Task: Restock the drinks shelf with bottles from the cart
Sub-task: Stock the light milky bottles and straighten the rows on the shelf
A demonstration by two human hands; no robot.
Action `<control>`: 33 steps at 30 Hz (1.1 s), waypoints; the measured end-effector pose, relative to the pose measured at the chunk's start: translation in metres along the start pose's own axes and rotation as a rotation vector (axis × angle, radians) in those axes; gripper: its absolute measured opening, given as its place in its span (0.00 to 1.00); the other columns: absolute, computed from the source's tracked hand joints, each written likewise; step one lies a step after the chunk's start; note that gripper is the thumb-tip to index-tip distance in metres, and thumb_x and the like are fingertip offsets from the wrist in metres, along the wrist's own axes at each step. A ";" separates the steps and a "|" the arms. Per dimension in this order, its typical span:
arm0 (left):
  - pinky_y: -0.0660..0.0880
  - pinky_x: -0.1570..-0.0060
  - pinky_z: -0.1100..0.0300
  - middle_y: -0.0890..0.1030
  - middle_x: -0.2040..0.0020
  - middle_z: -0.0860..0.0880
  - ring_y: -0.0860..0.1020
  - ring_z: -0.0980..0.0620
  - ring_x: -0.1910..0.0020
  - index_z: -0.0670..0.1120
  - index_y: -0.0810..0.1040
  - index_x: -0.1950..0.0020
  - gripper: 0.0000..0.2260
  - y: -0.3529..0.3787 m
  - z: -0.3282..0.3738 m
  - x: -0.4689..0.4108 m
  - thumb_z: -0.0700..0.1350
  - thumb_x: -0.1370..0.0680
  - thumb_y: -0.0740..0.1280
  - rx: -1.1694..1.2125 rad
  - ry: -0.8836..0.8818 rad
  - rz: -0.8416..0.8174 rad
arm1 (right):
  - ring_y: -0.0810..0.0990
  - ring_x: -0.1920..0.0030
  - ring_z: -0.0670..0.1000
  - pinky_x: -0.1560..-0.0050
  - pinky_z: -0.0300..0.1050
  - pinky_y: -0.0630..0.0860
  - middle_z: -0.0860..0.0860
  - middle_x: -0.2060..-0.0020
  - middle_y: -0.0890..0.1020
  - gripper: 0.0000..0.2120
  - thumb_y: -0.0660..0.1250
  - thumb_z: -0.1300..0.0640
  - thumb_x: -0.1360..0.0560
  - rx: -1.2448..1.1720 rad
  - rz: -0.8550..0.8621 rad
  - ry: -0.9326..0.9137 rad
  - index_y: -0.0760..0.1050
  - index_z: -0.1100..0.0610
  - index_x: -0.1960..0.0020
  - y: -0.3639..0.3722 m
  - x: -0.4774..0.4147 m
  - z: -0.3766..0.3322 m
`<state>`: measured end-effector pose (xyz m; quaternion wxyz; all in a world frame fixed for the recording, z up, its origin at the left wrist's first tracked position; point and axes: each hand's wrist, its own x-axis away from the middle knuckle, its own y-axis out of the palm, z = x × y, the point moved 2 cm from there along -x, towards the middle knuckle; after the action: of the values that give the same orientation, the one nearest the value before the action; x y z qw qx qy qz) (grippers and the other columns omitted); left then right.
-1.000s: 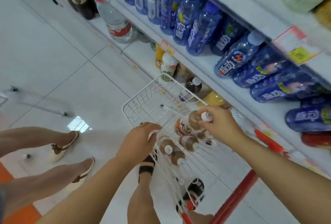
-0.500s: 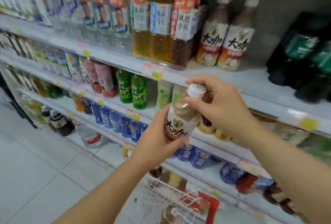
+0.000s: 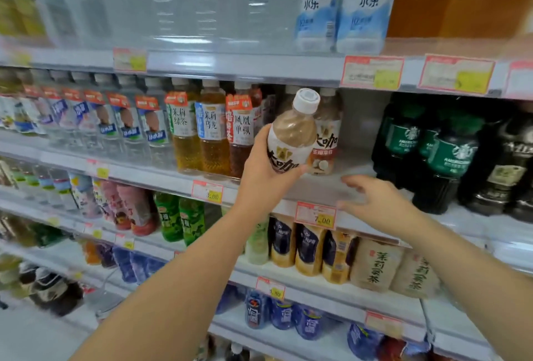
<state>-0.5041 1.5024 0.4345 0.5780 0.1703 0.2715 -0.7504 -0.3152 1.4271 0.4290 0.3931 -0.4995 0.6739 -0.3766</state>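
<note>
Head view: left hand (image 3: 264, 176) wrapped round lower half of milk-coffee bottle (image 3: 291, 135), white cap (image 3: 306, 100) up, tilted slightly right, held in front of drinks shelf (image 3: 354, 171), not yet set down. Bottle's base hidden by palm; label w/ dark characters partly covered by thumb. Just behind and right of it, matching bottle (image 3: 324, 141) standing on same shelf, w/ bare gap to its right. Right hand (image 3: 372, 202) empty, fingers spread and loosely curled, hovering near shelf edge just above price tag (image 3: 315, 215) reading 7.00; touching shelf or not, can't tell. Hands apart, right one lower. Left of held bottle: tea bottles (image 3: 213, 132) w/ amber and brown liquid, then clear water bottles (image 3: 129, 127), blurred. Right of gap: dark bottles w/ green labels (image 3: 450, 155). Shelf above: white cartons (image 3: 340, 2) and clear bottles. Shelf below: green bottles (image 3: 178, 219), dark-and-gold bottles (image 3: 308, 248). Cart not in view.
</note>
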 end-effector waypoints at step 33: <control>0.75 0.46 0.45 0.60 0.29 0.44 0.74 0.41 0.42 0.53 0.36 0.25 0.45 0.036 -0.044 -0.017 0.42 0.26 0.69 -0.411 -0.083 0.140 | 0.72 0.37 0.49 0.42 0.45 0.71 0.45 0.37 0.76 0.20 0.59 0.43 0.23 0.304 0.097 -0.079 0.69 0.48 0.34 0.022 -0.005 0.025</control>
<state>-0.4676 1.5360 0.4015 0.6619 0.0361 0.3822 -0.6438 -0.2998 1.4340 0.3997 0.5081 -0.4158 0.6162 -0.4349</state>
